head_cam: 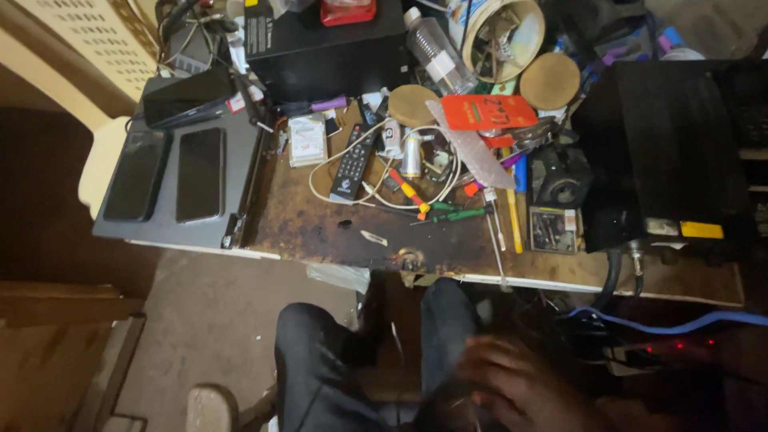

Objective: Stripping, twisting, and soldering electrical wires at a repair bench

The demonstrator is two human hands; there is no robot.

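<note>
One hand, which I take for my right hand [516,386], is a dark blur low in the view, below the workbench's front edge [336,258] and over my lap in dark trousers [320,360]. Its fingers are too smeared to tell whether they hold anything. My left hand is out of sight. The things on the bench nearest the hand are a green screwdriver [460,214], an orange-handled one [408,192] and a black remote control [350,164] tangled with a white cable [376,200].
A grey flat case [240,160] at the left carries two dark phones [200,174]. A large black box [664,152] fills the right side, with a blue cable [680,326] beneath it. A plastic bottle [438,52], red card [488,112] and wooden discs [550,80] crowd the back.
</note>
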